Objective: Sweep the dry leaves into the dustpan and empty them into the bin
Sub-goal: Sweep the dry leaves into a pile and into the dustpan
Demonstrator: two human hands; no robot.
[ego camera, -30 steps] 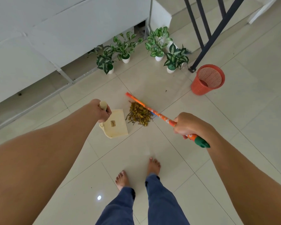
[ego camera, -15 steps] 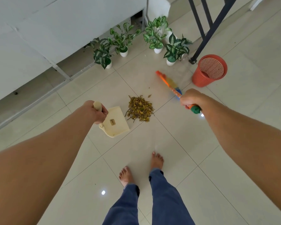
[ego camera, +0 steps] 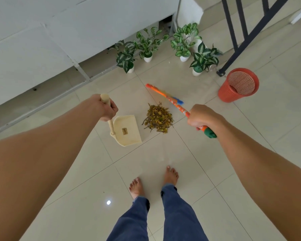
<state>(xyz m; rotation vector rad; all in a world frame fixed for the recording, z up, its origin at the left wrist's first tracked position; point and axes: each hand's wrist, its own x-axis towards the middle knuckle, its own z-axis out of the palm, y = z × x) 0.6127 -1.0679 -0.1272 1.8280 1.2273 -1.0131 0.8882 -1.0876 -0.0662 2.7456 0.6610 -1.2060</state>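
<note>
Dustpan [ego camera: 129,131], beside leaves [ego camera: 158,118], bears a label reading "CASA".

Both bare forearms reach forward and down from the lower corners of the view. The left hand [ego camera: 106,108] is closed in a fist, knuckles up, around an upright cream wooden handle [ego camera: 106,108]. The right hand [ego camera: 202,117] is clenched, fingers curled under, around a slanted orange patterned stick with a green end [ego camera: 181,109]. Two bare feet stand below, in blue trouser legs.
</note>
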